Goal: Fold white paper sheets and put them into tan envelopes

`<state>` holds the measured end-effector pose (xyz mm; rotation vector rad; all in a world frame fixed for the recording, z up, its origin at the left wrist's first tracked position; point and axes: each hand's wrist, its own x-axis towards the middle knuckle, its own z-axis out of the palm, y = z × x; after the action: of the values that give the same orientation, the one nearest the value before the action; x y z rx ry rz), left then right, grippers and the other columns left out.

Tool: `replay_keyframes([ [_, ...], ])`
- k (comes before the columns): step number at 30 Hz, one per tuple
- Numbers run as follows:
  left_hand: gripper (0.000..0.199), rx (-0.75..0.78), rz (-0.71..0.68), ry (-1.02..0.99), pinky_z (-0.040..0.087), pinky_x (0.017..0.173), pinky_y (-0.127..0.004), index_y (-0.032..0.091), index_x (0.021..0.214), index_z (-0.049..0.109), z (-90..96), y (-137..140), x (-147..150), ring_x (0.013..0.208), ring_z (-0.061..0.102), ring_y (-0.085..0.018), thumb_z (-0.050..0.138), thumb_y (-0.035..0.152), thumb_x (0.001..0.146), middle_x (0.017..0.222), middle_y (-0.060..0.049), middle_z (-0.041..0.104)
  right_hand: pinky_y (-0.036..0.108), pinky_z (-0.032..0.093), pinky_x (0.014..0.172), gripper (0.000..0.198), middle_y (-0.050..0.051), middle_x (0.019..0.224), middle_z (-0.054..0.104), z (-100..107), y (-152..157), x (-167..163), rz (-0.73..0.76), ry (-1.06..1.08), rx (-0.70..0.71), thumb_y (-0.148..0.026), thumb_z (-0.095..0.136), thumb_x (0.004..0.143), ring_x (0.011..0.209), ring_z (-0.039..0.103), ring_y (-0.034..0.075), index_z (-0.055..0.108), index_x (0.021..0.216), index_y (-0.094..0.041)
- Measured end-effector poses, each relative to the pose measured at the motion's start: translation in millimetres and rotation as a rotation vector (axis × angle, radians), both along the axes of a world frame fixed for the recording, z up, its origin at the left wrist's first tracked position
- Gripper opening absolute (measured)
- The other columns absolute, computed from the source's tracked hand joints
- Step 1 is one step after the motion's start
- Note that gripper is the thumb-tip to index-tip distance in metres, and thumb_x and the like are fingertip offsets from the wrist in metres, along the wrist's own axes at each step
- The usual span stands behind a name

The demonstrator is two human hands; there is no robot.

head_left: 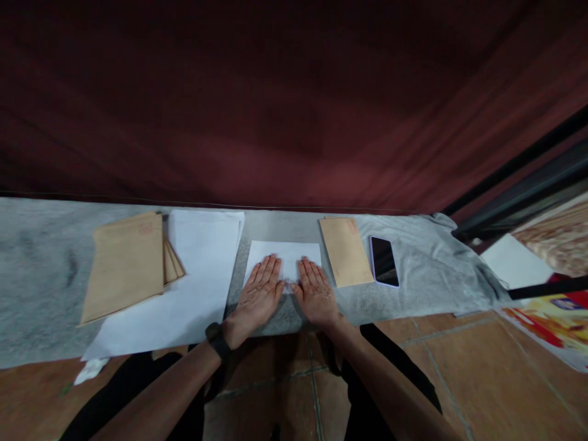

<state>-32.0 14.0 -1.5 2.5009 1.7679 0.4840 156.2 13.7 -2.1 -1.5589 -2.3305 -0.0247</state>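
A white sheet of paper [285, 250] lies on the grey cloth in front of me, and both palms press down on it. My left hand [261, 291] rests flat on its left part, fingers stretched out and pointing away from me. On the right part, my right hand [316, 294] lies flat too, fingers extended, its thumb tip close to the left thumb. The paper's near edge is partly covered by the hands. Just right of the sheet is a brown envelope [346, 251], apparently with another edge beneath it.
Left of the hands, large white sheets [202, 257] lie under several brown envelopes [126, 263]. A phone [384, 261] sits beside the right envelope. Grey cloth [432, 263] covers the narrow surface. A dark red curtain-like backdrop [294, 122] rises behind it; tiled floor [271, 404] shows below.
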Motion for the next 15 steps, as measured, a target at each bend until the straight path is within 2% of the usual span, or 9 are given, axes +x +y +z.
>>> replay_keyframes([
  [6, 0.061, -0.011, 0.057, 0.023, 0.024, 0.125, -0.049, 0.005, 0.153, 0.037, 2.6, 0, -3, 0.152, 0.026, -0.027, 0.033, 0.038, 0.101, 0.161, -0.019, 0.034, 0.043, 0.031, 0.121, 0.061, 0.015, 0.16, 0.037, 2, -1, 3, 0.002, -0.018, 0.0, -0.043, 0.036, 0.106, 0.148, 0.035, 0.026, 0.035, 0.155, -0.007],
  [15, 0.062, -0.009, 0.091, -0.008, 0.025, 0.124, -0.05, 0.006, 0.153, 0.036, 8.3, -5, -4, 0.153, 0.024, -0.03, 0.035, 0.04, 0.101, 0.161, -0.02, 0.033, 0.046, 0.031, 0.12, 0.059, 0.016, 0.161, 0.036, -3, 0, 11, 0.016, -0.049, 0.002, -0.038, 0.036, 0.106, 0.149, 0.034, 0.027, 0.031, 0.157, -0.008],
])
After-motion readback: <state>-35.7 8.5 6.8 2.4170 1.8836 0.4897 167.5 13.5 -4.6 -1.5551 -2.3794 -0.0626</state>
